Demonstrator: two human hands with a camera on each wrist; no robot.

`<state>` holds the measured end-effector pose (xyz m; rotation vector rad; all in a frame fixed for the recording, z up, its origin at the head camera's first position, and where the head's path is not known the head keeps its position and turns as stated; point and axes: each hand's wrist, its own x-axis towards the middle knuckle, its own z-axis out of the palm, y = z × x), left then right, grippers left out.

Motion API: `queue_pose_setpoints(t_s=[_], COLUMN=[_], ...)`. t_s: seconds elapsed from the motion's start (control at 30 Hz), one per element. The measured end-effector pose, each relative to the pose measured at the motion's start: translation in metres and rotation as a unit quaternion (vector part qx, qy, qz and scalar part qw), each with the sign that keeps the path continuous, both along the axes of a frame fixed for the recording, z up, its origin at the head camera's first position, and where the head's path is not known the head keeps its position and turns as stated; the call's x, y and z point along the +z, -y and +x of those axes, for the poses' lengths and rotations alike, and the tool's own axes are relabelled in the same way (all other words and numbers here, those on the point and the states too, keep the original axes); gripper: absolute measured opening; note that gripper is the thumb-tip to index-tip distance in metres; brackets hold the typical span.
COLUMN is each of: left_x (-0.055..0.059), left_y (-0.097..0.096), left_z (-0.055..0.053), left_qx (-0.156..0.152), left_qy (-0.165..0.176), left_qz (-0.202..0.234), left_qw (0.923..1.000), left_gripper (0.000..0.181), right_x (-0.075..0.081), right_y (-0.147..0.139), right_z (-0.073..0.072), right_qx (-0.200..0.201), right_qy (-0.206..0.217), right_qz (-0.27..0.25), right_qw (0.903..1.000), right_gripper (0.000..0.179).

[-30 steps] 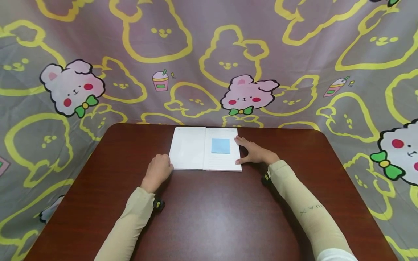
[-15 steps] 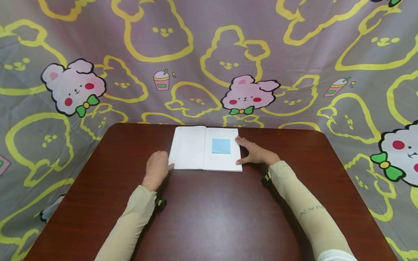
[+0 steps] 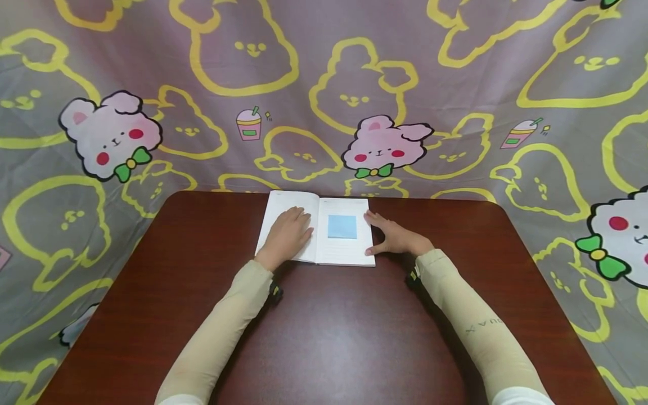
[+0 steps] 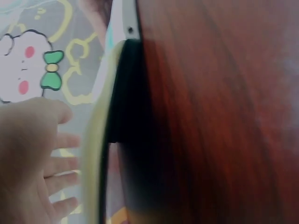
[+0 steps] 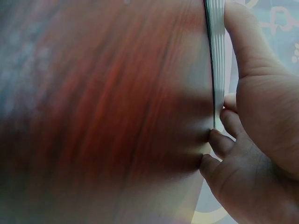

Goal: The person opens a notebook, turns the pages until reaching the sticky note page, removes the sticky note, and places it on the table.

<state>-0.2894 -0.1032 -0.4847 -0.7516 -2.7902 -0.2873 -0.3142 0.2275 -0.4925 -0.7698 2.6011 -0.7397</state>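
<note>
An open notebook (image 3: 339, 254) lies near the far edge of the table, with a blue sticky note (image 3: 342, 226) on its right page. My left hand (image 3: 288, 233) is over the left page, fingers extended toward the spine; part of that page is hidden under it. In the left wrist view the fingers (image 4: 67, 163) look straight and slightly spread. At the notebook's right edge is my right hand (image 3: 400, 236), thumb and fingers spread apart along it. The right wrist view shows the thumb (image 5: 250, 39) over the page side and other fingertips against the page stack (image 5: 216, 56).
The dark red-brown table (image 3: 324, 337) extends in front of the notebook and to both sides. A patterned curtain (image 3: 304, 73) hangs close behind the far edge and along the sides.
My left hand has moved from the notebook's lower left corner, rightward and up, onto the left page. That page's outer edge has shifted slightly outward. My right hand has stayed in place.
</note>
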Motion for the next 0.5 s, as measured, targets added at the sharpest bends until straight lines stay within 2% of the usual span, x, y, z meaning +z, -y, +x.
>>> queue_pose_setpoints(t_s=[0.13,0.27,0.37,0.5], left_x=[-0.004,-0.008,-0.011,-0.013], left_y=[-0.005,0.000,0.005,0.009], left_z=[-0.011,-0.015,-0.015,-0.017], left_qx=[0.003,0.004,0.000,-0.007], left_qy=[0.061,0.123,0.160,0.187], left_qz=[-0.040,-0.067,-0.069,-0.053], left_qw=[0.9973,0.9902,0.9847,0.9809], left_gripper=[0.054,0.063,0.065,0.065], right_x=[-0.002,-0.004,-0.003,0.000], right_y=[-0.001,-0.002,-0.002,-0.001], right_z=[-0.002,-0.003,-0.003,-0.002], right_qx=[-0.002,-0.003,-0.004,-0.004], right_qy=[0.002,0.002,0.003,0.005], right_qz=[0.000,0.007,0.008,0.004], right_qw=[1.0000,1.0000,1.0000,1.0000], right_gripper=[0.115,0.116,0.116,0.116])
